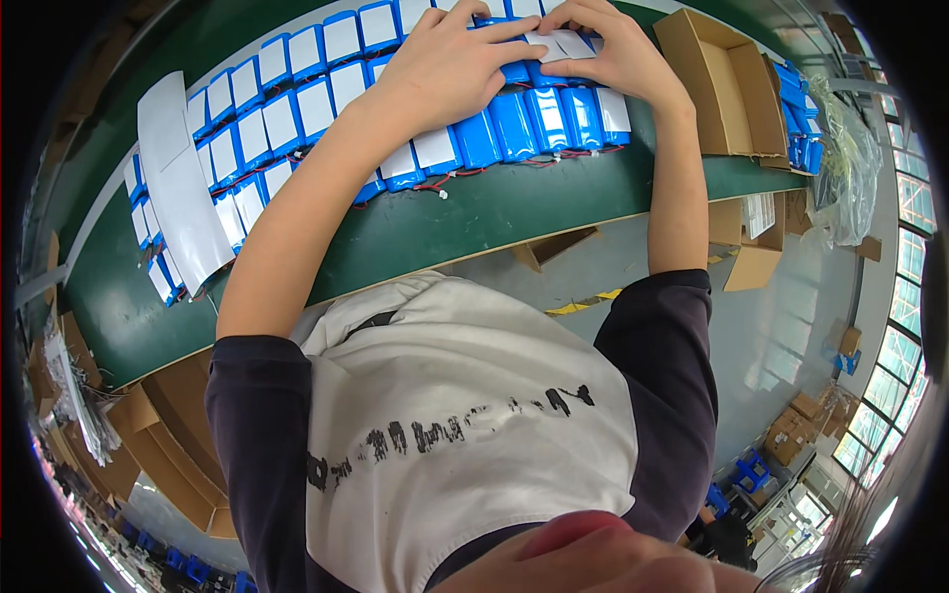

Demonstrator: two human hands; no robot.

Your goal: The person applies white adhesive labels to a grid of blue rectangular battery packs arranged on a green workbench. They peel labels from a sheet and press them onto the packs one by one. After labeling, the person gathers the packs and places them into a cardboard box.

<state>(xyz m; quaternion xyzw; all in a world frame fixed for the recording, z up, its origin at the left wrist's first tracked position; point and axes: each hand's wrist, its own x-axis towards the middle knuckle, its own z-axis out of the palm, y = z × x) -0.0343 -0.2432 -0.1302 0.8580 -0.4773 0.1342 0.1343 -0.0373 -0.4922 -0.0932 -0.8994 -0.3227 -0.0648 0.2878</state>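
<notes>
Rows of blue shrink-wrapped battery packs [476,140] lie on the green table, many topped with white rectangular pads [282,119]. Over the far rows, my left hand [450,69] reaches right, its thumb and forefinger at the left edge of a white pad [561,45]. My right hand [623,54] closes round the same pad from the right, thumb on the near side and fingers on the far side. Under the pad lies a blue pack. Several packs in the nearest row have bare blue tops. Thin red and black leads with a small white connector [443,195] stick out along the front.
A white sheet [183,183] lies across the packs at left. An open cardboard box [727,94] stands on the table at right, beside more blue packs [799,119] and clear plastic [848,163]. Below the table's front edge are cardboard boxes [173,445] and yellow-black floor tape [583,301].
</notes>
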